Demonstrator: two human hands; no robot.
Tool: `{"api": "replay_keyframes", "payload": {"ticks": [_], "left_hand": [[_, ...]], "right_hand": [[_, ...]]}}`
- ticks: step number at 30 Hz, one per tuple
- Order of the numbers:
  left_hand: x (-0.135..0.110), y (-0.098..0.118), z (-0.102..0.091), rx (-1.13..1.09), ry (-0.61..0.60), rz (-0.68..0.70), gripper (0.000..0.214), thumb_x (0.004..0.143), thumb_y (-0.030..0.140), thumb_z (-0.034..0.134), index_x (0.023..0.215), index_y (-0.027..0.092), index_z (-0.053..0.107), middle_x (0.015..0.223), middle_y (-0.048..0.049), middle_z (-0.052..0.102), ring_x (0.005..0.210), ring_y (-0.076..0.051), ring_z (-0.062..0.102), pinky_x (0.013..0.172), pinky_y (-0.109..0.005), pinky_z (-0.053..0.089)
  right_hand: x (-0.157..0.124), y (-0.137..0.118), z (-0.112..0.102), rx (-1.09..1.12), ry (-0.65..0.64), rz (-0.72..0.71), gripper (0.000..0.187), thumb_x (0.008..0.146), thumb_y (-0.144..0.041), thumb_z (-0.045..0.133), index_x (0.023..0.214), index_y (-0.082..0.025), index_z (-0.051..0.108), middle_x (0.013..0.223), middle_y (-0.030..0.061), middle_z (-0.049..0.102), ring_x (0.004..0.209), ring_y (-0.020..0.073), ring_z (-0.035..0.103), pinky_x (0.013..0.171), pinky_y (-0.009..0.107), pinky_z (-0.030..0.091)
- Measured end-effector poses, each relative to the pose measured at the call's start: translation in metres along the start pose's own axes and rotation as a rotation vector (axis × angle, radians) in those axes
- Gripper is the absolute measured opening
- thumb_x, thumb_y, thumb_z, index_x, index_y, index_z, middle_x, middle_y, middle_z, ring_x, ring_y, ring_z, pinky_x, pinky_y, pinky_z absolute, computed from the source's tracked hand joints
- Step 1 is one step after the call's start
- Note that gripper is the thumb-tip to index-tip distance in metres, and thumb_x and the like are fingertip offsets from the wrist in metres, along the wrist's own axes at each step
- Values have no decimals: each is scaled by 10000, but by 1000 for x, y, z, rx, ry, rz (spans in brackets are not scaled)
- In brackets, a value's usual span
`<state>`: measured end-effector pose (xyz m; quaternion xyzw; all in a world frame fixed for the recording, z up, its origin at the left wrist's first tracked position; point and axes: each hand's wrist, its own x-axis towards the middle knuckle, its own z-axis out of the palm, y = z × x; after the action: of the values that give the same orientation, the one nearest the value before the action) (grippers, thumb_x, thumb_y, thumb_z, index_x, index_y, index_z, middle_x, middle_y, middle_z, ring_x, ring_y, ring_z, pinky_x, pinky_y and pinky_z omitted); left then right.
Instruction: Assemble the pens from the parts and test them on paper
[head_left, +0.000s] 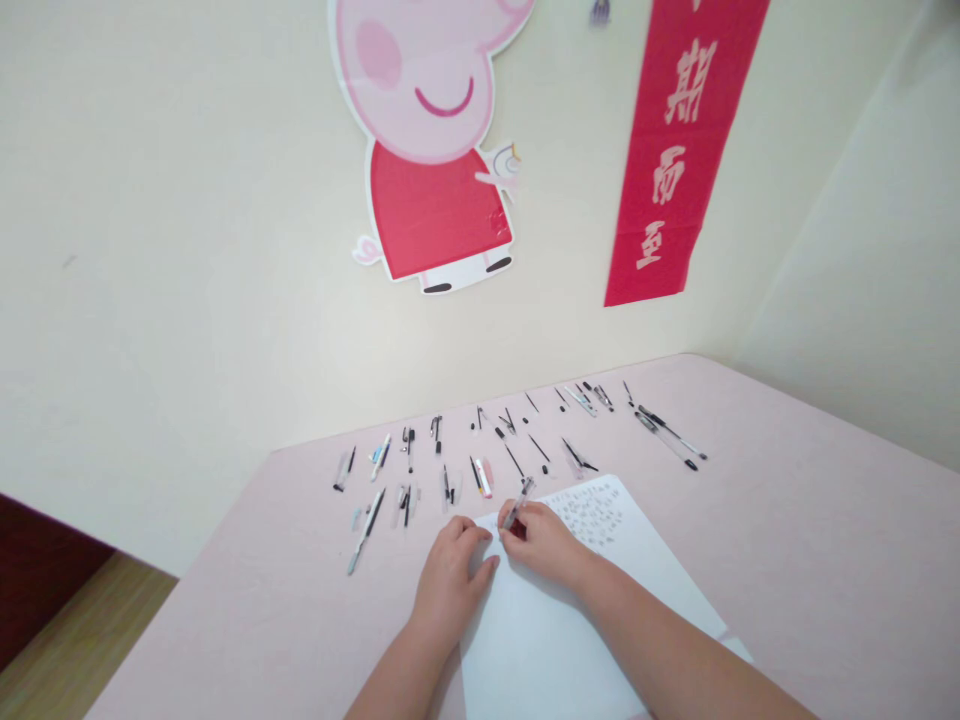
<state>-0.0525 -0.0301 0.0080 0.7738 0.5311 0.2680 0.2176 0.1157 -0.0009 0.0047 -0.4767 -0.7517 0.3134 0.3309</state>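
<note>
Pinched in my right hand (544,540) is a pen (518,503) with a clear barrel, tilted over the upper left part of a white sheet of paper (555,640). Its tip is hidden by my fingers. Small dark marks (589,515) cover the paper's upper right area. My left hand (456,565) rests on the paper's left edge, thumb and fingers apart, holding nothing. Just beyond my hands lie a pink and white pen part (484,477) and a black refill (514,461).
Several pens and pen parts lie in rows along the far side of the pink table (810,520), including two long pens (666,436) at the right and a white pen (366,532) at the left. A pig cutout (442,210) and a red banner (667,170) hang on the wall.
</note>
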Motion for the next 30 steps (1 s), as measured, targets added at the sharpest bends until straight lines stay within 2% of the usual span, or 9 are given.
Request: {"api": "replay_keyframes", "payload": {"ticks": [15,22,30], "left_hand": [[0,0,0,17,7,12,179,745,215,545,911,200,611,944,-75,565,898,-222,560,808,-366,440],[0,0,0,12,16,22,180,734,204,557,904,203,617,922,-63,570,881,-211,561,803,-356,444],[-1,-2,3,22,11,18,179,745,203,549,913,201,611,932,-59,561,889,-206,558,813,-359,441]], "right_hand": [[-1,2,0,17,6,-7,126,687,-136,485,693,-178,604,616,-10,572,569,117,502,583,207,389],[-1,1,-1,24,-53,2,132,661,-106,476,675,-164,594,573,-21,537,537,107,494,539,194,368],[-1,-1,-1,-26,-21,19,128,649,-87,472,672,-164,572,574,-30,508,539,98,466,543,190,354]]}}
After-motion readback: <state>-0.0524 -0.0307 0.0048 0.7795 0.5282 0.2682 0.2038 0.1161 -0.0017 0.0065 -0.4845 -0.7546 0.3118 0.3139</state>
